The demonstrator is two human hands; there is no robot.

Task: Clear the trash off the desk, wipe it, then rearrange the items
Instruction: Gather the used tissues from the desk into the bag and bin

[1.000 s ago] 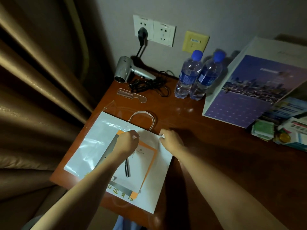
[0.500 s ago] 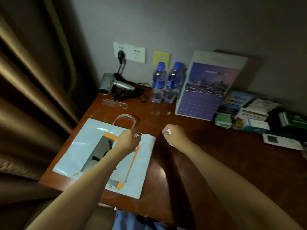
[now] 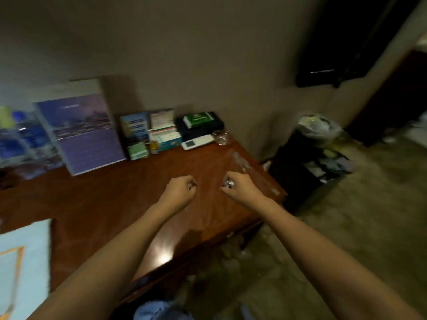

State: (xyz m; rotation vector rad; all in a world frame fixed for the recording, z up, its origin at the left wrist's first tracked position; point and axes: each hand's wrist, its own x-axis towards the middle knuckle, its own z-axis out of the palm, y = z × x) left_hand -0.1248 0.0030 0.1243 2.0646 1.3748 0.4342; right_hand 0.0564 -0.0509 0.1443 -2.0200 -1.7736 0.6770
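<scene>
Right hand (image 3: 238, 187) curled, pinching small white scrap (image 3: 228, 184) above desk (image 3: 115, 199) right end. Left hand (image 3: 179, 192) fisted beside it, contents unclear. Lined trash bin (image 3: 309, 162) on floor just past desk edge. White bag (image 3: 23, 262) flat, far left.

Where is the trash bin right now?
In the head view, the trash bin stands on the floor at the right, just past the desk's right end and against the wall, beyond the right hand.
</scene>
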